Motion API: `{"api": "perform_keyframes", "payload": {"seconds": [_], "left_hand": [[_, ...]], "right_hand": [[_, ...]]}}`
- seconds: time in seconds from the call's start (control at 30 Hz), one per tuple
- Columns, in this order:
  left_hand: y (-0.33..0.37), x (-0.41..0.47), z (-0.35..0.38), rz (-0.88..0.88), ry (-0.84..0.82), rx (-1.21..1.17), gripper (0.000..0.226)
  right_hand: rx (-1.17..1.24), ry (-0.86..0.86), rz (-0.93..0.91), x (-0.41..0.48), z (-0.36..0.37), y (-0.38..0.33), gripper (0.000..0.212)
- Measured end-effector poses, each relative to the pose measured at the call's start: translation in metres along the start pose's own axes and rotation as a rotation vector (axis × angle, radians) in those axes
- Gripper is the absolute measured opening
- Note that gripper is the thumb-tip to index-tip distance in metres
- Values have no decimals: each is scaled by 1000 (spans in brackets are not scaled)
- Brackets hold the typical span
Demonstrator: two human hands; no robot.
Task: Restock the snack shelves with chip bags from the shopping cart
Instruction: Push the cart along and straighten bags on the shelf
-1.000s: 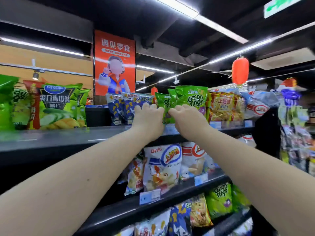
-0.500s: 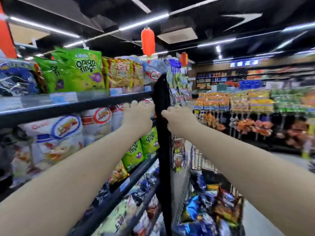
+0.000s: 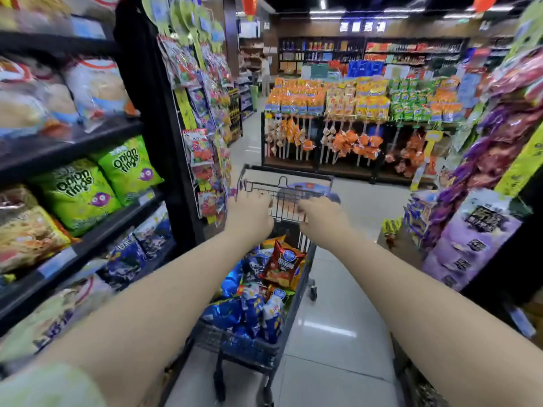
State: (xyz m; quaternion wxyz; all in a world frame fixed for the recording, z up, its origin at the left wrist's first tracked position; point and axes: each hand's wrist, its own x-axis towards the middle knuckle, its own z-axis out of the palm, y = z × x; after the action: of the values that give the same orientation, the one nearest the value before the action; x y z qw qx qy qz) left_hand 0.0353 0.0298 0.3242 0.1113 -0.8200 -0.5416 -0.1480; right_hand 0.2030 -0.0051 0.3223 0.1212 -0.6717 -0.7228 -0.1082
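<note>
The shopping cart [image 3: 289,183] stands in the aisle straight ahead, beside the end of the snack shelves [image 3: 88,245]. It holds several chip bags: a red bag [image 3: 282,264] on top and blue bags [image 3: 252,312] below. My left hand [image 3: 249,214] and my right hand [image 3: 320,218] both reach out above the cart, side by side. Their fingers point forward, loosely bent, and hold nothing. Green onion-ring bags [image 3: 79,192] lie on the middle shelf at left.
A hanging snack rack [image 3: 202,118] covers the shelf end at left of the cart. A display of orange and yellow packets [image 3: 352,107] blocks the aisle's far end. Purple boxes [image 3: 470,239] and hanging goods crowd the right side. Tiled floor [image 3: 338,304] lies right of the cart.
My view has swung right and down, from the top shelf to the cart. Both hands left the green onion-ring bag on the top shelf and now hover over the cart.
</note>
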Motion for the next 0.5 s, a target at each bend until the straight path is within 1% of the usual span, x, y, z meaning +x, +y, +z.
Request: {"api": "perform_keyframes", "payload": {"seconds": [0.13,0.27,0.37,0.5], "left_hand": [[53,6,80,-67,-111,-47,31],[91,13,138,-150,-189,-8,34],[106,14,173,-216,-246,-2,30],[107,4,213,-277,-375,-4,22]], "right_hand": [[114,-115,-9,-8,66,64,21],[169,-194,-53,-7,121,106,26],[211,-233,-70,-5,156,127,26],[372,-304,-59,0,197,139,22]]}}
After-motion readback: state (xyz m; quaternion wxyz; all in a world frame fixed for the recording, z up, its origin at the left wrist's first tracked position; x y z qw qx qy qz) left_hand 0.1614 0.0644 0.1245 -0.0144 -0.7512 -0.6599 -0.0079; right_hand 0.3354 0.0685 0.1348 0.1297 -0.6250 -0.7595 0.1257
